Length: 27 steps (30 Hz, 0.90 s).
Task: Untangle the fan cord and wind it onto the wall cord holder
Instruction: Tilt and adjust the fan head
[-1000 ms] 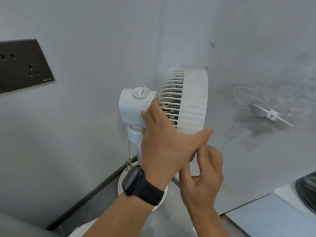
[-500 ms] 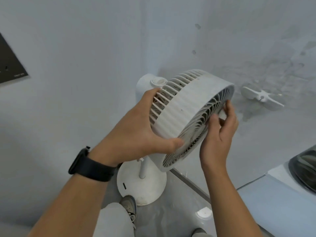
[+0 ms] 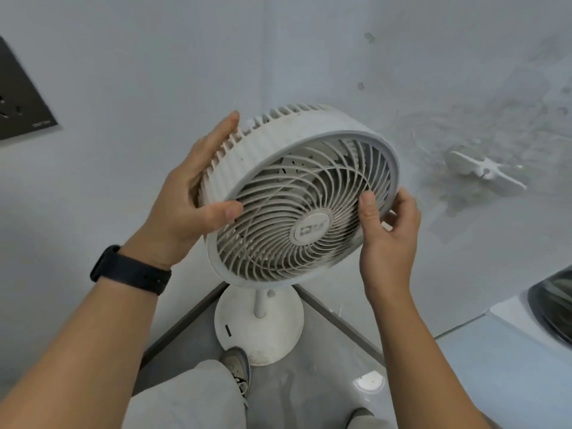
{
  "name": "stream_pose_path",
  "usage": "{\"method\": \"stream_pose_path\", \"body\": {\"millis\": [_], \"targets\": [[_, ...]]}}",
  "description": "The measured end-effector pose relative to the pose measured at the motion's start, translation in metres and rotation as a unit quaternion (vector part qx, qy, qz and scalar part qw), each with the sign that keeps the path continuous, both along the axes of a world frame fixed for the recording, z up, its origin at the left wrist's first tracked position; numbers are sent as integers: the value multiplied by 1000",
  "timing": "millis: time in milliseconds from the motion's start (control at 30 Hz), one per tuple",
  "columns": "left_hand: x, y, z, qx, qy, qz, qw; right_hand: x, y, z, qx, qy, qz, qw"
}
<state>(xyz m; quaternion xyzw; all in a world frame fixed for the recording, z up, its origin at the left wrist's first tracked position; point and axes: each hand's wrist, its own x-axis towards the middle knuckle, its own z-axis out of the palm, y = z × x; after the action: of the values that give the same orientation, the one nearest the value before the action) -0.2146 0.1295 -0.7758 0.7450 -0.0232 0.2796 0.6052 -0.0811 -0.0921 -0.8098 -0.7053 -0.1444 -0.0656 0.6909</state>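
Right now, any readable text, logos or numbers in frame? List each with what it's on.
Nothing can be read for certain.
Hub badge at the centre of the fan grille: a dark logo mark with small characters, too blurred to read.
Black wall socket plate, lower corner: a small pale brand print, too small to read.
Fan base: a dark slot only, no text.

White pedestal fan (image 3: 297,193) in the wall corner, head tilted so the spiral front grille faces up toward camera; round base (image 3: 263,323) on the floor. White wall cord holder (image 3: 486,171) mounted on the right wall, bare. Cord not visible.
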Motion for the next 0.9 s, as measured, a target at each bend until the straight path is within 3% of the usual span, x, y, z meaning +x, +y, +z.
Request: {"method": "stream_pose_path", "body": {"millis": [167, 333, 467, 600, 767, 900], "targets": [[-25, -7, -19, -128, -58, 188, 972, -32, 4, -1, 3, -39, -11, 999], [-25, -37, -21, -92, -105, 377, 916, -43, 4, 5, 10, -32, 21, 999], [-17, -49, -32, -86, -114, 398, 906, -28, 5, 7, 66, 73, 103, 990], [-11, -57, -37, -66, -132, 415, 898, -22, 2, 6, 80, 118, 149, 979], [2, -27, -42, -70, -144, 471, 867, -40, 5, -3, 41, 123, 149, 980], [3, -4, -47, -69, -147, 464, 871, -65, 8, -9, 21, 87, 124, 988]]}}
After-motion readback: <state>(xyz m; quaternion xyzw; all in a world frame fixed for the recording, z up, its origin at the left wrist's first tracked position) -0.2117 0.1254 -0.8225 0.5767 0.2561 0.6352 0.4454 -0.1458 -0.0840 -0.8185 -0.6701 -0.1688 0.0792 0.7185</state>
